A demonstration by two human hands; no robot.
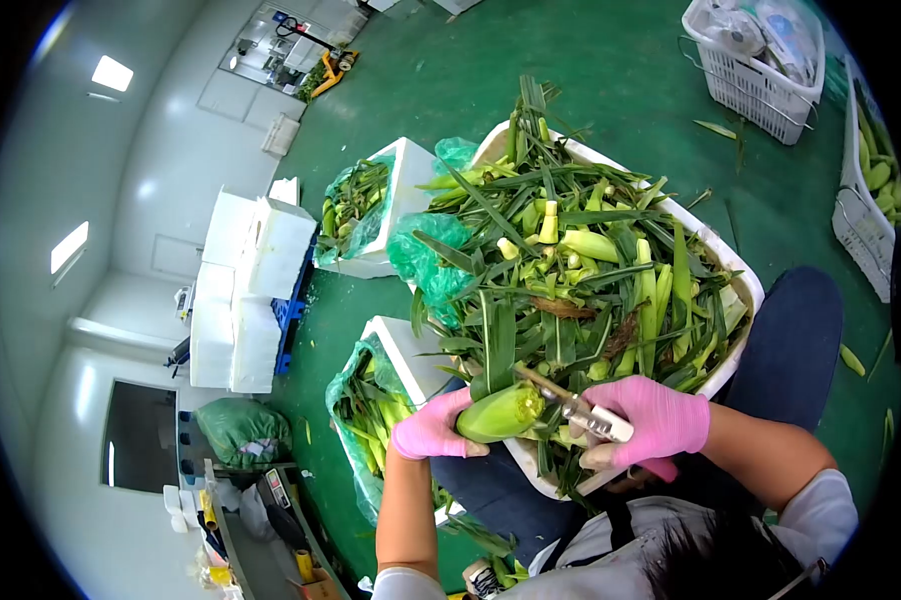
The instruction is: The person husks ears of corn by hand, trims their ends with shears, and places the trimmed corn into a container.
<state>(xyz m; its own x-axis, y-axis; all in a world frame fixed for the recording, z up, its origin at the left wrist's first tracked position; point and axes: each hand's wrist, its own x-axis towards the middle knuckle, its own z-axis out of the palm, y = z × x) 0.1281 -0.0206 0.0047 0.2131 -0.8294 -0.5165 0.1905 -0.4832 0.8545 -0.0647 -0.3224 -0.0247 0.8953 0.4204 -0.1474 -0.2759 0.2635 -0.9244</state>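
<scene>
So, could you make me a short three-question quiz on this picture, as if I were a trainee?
1. Which hand grips the corn ear?
2. True or false: the right hand is empty.
3. What colour is the big tub in front of the person? a) black b) white c) red

Key:
1. The left hand.
2. False: the right hand holds a tool.
3. b

Left hand (433,428) was pink-gloved and curled into a firm hold | left forearm (407,510) was bare and rose nearly upright | right hand (661,420), likewise gloved, was clenched near the left, apart from it | right forearm (766,455) was bare and slanted inward from the right
</scene>
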